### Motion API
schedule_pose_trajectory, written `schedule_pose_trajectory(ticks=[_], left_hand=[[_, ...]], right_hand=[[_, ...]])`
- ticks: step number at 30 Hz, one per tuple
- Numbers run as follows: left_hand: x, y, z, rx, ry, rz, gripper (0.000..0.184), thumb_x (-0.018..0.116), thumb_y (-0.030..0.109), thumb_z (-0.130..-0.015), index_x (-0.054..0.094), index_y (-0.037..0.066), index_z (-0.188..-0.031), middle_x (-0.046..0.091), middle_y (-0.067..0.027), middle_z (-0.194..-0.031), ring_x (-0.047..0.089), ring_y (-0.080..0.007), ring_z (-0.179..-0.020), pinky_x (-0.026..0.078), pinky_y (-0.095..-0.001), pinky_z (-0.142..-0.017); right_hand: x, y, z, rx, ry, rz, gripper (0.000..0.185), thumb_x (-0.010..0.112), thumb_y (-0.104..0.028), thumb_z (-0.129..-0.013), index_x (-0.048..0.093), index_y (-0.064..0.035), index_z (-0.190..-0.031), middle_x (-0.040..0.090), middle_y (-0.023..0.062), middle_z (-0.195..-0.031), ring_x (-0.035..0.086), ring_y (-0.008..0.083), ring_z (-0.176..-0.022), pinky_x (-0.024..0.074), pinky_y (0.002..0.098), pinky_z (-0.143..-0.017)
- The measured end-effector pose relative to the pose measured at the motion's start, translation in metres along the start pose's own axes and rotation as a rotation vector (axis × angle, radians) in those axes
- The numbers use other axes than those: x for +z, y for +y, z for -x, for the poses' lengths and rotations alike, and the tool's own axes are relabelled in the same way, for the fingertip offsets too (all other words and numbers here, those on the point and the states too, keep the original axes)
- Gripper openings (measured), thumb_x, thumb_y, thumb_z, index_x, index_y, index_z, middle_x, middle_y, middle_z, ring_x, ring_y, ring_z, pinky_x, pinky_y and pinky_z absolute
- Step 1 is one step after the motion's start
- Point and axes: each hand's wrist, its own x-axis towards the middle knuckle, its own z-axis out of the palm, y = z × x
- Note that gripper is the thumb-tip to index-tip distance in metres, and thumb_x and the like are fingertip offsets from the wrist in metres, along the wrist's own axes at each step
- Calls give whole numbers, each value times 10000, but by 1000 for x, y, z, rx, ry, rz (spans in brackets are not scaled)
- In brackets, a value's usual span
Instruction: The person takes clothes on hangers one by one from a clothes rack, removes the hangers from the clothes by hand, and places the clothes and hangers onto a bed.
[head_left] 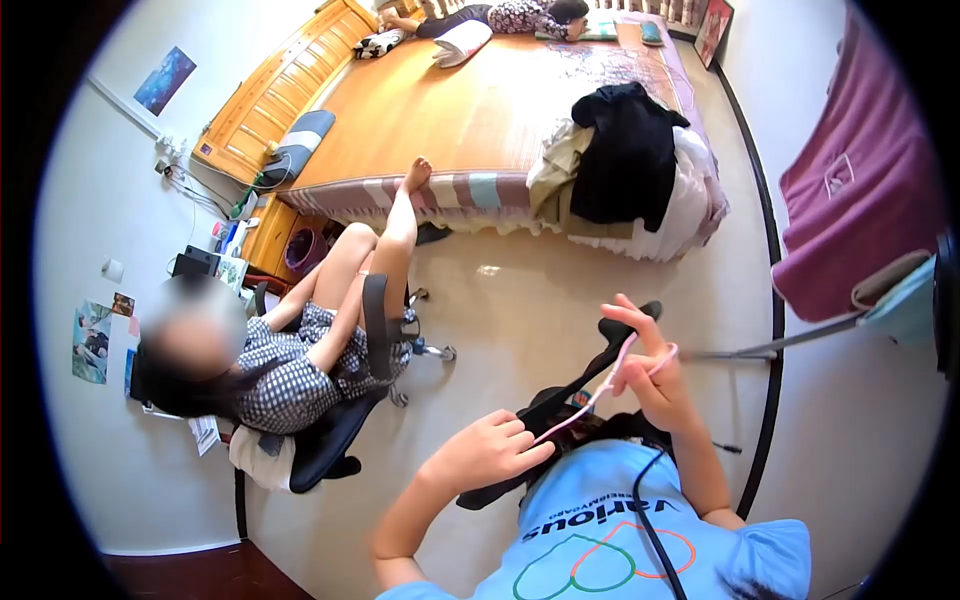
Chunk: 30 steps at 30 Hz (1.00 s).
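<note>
A pink cord (590, 402) runs between my two hands, above my lap and in front of my blue shirt. My left hand (494, 452), at the lower middle of the view, has its fingers closed on one end of the cord. To the right and higher up, my right hand (648, 375) has the cord looped about its fingers, with some fingers raised and others bent against it. Behind the cord lies something black, partly hidden by the hands. A thin black cable hangs down over the shirt.
A person in a checkered outfit (290, 385) sits on a black swivel chair (335, 440) to the left. Another person lies on the large bed (420, 110) at the back, which has clothes (630, 155) on its corner. A purple cloth (850, 200) hangs at the right.
</note>
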Motion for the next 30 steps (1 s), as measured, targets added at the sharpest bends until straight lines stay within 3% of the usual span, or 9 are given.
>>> schedule_pose_trajectory(ticks=[2,6,11,12,14,19,23,27,30], left_hand=[[-1,-27,-7,-95,47,22,264,500,76,-640,504,94,-903,427,12,-595,460,-120,-567,372,-239,-554],[-3,-82,-19,-235,44,-29,218,586,123,-659,554,110,-874,432,19,-555,461,-111,-532,336,-228,-505],[-2,-170,-56,-134,284,-79,266,539,43,-590,540,65,-856,421,5,-588,436,-119,-507,362,-221,-413],[-3,-189,-65,-121,349,-79,248,558,47,-594,536,64,-840,424,3,-576,427,-121,-486,354,-223,-395],[-7,-236,-90,-57,477,-97,222,598,53,-601,524,63,-810,428,-1,-552,413,-127,-445,339,-228,-363],[-30,-366,-175,71,665,-52,269,649,73,-626,472,61,-828,456,-23,-544,427,-152,-414,325,-237,-340],[-42,-433,-251,264,869,104,291,653,181,-667,462,36,-832,442,-37,-504,413,-159,-382,308,-237,-330],[-49,-471,-316,370,819,164,267,657,185,-657,475,33,-779,433,-34,-491,407,-162,-384,306,-250,-341],[-61,-493,-363,501,753,48,207,666,184,-639,508,51,-661,429,-17,-491,411,-151,-390,298,-240,-343]], right_hand=[[-20,15,-24,-9,28,78,302,415,-143,-779,501,-57,-503,315,161,-1232,166,312,-1207,164,400,-946],[-56,45,-72,-6,204,146,351,420,-199,-806,491,-44,-499,311,172,-1235,189,303,-1201,132,403,-960],[-105,76,-123,51,495,225,423,373,-245,-844,456,-22,-495,332,164,-1225,330,215,-1113,154,386,-956],[-115,83,-135,26,544,240,426,384,-269,-842,456,-24,-501,336,158,-1223,375,170,-1056,246,330,-905],[-127,91,-164,44,612,241,435,388,-288,-840,458,-24,-501,338,154,-1222,383,162,-1047,278,301,-866],[-161,101,-240,131,823,199,434,378,-295,-848,469,-12,-532,365,113,-1206,473,72,-683,358,191,-618],[-196,112,-276,52,991,306,419,355,-280,-861,474,-9,-564,402,101,-1171,469,69,-715,340,202,-660],[-224,131,-291,50,1232,118,428,343,-297,-866,470,-23,-563,432,101,-1146,446,106,-877,292,238,-778],[-245,145,-286,3,1327,144,387,345,-308,-866,544,18,-802,504,73,-1008,427,115,-889,265,261,-794]])
